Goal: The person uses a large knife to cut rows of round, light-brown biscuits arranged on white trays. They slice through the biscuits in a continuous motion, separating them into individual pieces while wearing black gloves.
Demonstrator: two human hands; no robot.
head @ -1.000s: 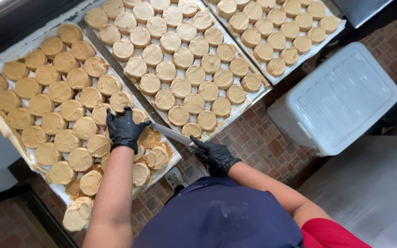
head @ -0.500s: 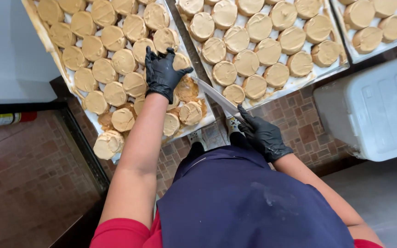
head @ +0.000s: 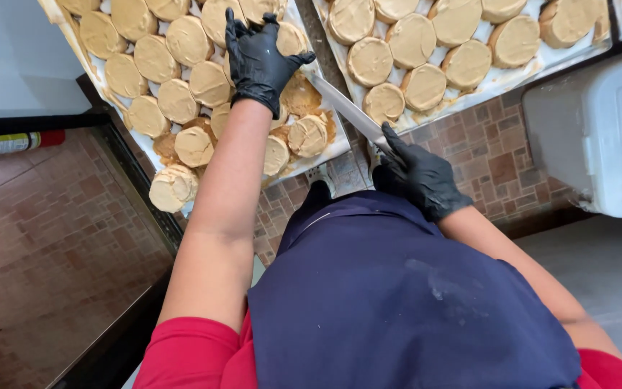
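Observation:
My left hand [head: 259, 59], in a black glove, lies flat with fingers spread on round tan frosted cookies [head: 176, 101] at the near corner of a paper-lined tray [head: 93, 66]. My right hand [head: 419, 176], also gloved in black, grips the handle of a long metal spatula knife [head: 345, 109]. Its blade reaches up and left toward the left hand, over a smeared patch of tan frosting [head: 301, 94]. One cookie [head: 173, 187] hangs over the tray's near edge.
A second tray [head: 498, 78] of frosted cookies sits to the right, a third at the far right corner. A white plastic tub [head: 602, 130] stands on the brick-pattern floor [head: 44, 230]. A red can [head: 8, 144] lies at left. I wear a navy apron.
The view has tilted further down and closer, so trays slid up out of frame. Both hands keep their places: left on the cookies, right holding the knife.

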